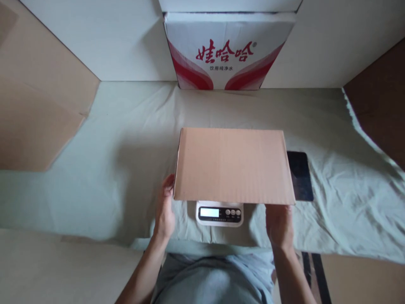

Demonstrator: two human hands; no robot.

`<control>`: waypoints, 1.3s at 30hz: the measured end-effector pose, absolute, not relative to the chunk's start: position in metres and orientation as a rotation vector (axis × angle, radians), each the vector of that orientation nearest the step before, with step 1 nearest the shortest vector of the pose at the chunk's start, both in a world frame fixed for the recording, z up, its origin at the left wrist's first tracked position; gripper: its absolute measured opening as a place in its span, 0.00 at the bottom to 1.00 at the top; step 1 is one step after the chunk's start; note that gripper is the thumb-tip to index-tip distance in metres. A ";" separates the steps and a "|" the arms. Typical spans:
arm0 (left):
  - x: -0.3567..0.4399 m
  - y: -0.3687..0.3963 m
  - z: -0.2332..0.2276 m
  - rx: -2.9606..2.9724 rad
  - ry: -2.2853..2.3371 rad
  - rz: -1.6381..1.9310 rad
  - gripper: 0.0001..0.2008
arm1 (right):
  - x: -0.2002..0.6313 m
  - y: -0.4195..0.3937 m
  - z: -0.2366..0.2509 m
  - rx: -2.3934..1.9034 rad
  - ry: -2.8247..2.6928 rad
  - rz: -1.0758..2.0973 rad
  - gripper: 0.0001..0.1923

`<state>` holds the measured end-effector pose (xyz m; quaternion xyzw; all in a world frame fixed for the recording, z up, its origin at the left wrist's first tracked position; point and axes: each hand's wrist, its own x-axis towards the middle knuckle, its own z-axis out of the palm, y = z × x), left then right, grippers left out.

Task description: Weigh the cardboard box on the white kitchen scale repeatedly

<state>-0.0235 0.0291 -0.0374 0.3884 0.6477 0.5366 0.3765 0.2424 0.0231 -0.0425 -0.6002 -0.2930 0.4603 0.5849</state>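
Observation:
A plain brown cardboard box [234, 165] is held between my two hands, covering most of a white digital kitchen scale [220, 214]. My left hand [165, 209] grips the box's left side, with its fingertips partly hidden behind the edge. Under the lower right corner is my right hand [280, 226], its fingers hidden by the box. Only the front of the scale shows, with a lit display and several round buttons. Whether the box touches the scale's platform cannot be seen. A dark smartphone [300, 176] lies just right of the box, partly covered by it.
A pale green cloth [126, 122] with wrinkles covers the table. At the back wall stands a white and red carton [228, 52] with Chinese lettering. A large cardboard panel [41, 97] rises at the left, and a dark brown panel [379, 97] at the right.

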 end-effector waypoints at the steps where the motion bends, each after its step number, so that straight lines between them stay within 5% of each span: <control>1: -0.025 0.029 -0.038 0.961 1.693 1.342 0.22 | 0.243 0.023 -0.046 -1.407 -0.656 1.086 0.27; 17: 0.000 0.003 -0.009 1.086 1.424 1.383 0.18 | 0.223 0.022 -0.015 -1.236 -0.819 0.931 0.28; 27: -0.003 0.081 0.014 1.339 1.320 1.451 0.24 | 0.214 0.088 0.018 -1.024 -0.930 0.912 0.24; 39: -0.009 0.126 -0.019 1.332 1.357 1.306 0.24 | 0.223 0.128 -0.019 -1.132 -0.985 1.079 0.27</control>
